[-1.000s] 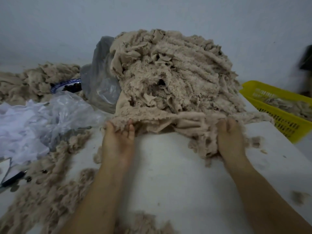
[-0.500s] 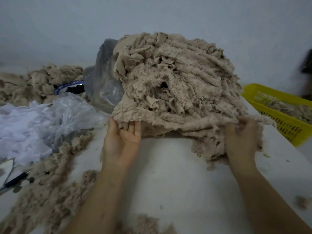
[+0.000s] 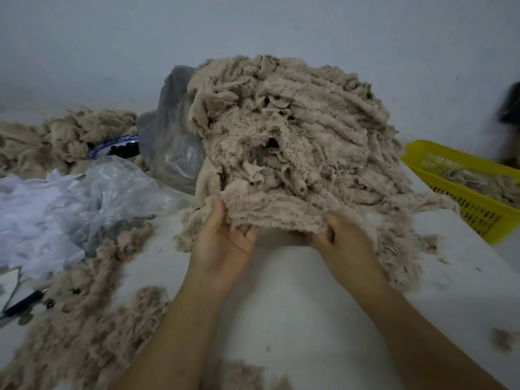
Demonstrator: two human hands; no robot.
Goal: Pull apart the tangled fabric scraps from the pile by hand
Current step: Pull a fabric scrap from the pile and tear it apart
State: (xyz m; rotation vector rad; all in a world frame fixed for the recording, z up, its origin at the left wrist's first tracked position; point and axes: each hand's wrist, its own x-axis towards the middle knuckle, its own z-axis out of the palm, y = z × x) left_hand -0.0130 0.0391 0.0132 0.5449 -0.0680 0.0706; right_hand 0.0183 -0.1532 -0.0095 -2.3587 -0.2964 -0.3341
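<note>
Two grips, left grip [image 3: 222, 246] and right grip [image 3: 349, 246], clenched on one fleecy scrap [image 3: 270, 209] at the near foot of the pile [image 3: 295, 122], heaped toward the far edge of the desk [image 3: 281, 319]. Draw apart slowly, easing snags rather than tearing. Loose fluff [image 3: 84, 319] strewn about, yellow basket [image 3: 472, 209] at the right edge, plain wall [image 3: 253, 29] behind.

No readable text or labels, perhaps from blur.
</note>
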